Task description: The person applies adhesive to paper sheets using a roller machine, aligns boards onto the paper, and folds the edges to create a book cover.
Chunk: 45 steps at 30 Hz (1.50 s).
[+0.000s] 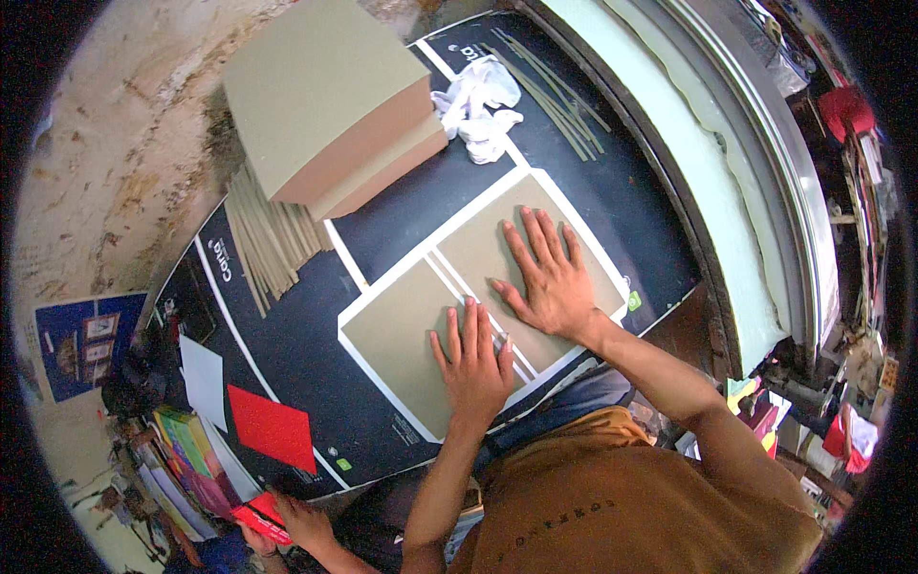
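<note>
Nearest the lens, an orange-brown shirt (612, 507), cut off by the lower edge of the frame. Just above it, left hand (471, 356) flat and open, fingers spread, pressing on the lower left grey board (397, 340). Right hand (548, 277) likewise flat and open, palm down on the upper right grey board (507, 239). Two boards in all, side by side near the frame's centre, with one narrow grey strip (459, 287) between them, partly hidden under both hands. All three lying on a white sheet (382, 287) whose margin shows as a border around them. Beneath, a dark printed banner (287, 354) with white lines covering the tabletop; lettering too bent to make out.

Upper centre: crumpled white cloth (478, 105), beside a loose scatter of thin grey strips (555, 86), number unclear. Upper left: tall stack of grey boards (325, 105), count impossible to tell, with a fanned bundle of strips (273, 239) under its lower edge. Lower left: one red sheet (273, 428) and one white sheet (204, 378). At the bottom edge, another person's hand (296, 521) gripping something red (258, 521), mostly cut off. Far left, a blue poster (76, 344), blurred.
</note>
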Motion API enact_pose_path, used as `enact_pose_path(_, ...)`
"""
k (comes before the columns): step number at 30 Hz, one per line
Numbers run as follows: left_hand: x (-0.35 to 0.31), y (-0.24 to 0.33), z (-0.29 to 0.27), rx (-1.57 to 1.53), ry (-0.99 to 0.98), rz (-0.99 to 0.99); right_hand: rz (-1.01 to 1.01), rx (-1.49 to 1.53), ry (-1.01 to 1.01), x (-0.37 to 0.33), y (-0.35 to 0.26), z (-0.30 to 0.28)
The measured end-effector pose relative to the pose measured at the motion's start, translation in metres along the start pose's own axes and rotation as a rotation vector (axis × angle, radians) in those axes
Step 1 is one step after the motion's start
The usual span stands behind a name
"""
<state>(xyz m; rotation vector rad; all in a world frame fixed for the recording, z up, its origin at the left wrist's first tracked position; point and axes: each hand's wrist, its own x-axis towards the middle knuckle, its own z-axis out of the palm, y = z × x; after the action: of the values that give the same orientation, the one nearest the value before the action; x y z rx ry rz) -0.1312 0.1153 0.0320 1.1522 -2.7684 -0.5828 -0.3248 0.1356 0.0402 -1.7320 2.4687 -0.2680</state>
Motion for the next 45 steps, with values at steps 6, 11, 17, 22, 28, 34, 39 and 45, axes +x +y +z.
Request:
enact_pose_path(6, 0.001, 0.001, -0.004, 0.008, -0.031, 0.001, -0.012, 0.008, 0.000, 0.000, -0.001, -0.002)
enact_pose_path(11, -0.004, 0.003, -0.005, 0.035, -0.001, 0.024, -0.017, -0.005, -0.015, -0.003, 0.000, -0.003)
enact_pose_path(17, -0.002, 0.007, 0.002, 0.020, 0.032, 0.043, -0.015, 0.002, 0.045, -0.008, 0.007, 0.002)
enact_pose_path(22, -0.007, 0.000, 0.005, 0.002, 0.125, 0.054, -0.039, 0.025, 0.124, -0.008, 0.003, 0.012)
enact_pose_path(28, -0.010, 0.002, 0.006, 0.051, 0.185, 0.090, -0.073, 0.075, 0.238, -0.009, 0.009, 0.022)
enact_pose_path(34, -0.008, 0.003, 0.009, 0.023, 0.195, 0.102, -0.047, 0.036, 0.242, -0.012, 0.014, 0.026)
enact_pose_path(39, -0.013, -0.001, 0.009, 0.038, 0.181, 0.134, -0.045, 0.014, 0.225, -0.013, 0.009, 0.023)
enact_pose_path(45, -0.015, -0.001, 0.011, 0.048, 0.200, 0.123, -0.056, 0.009, 0.241, -0.010, 0.007, 0.023)
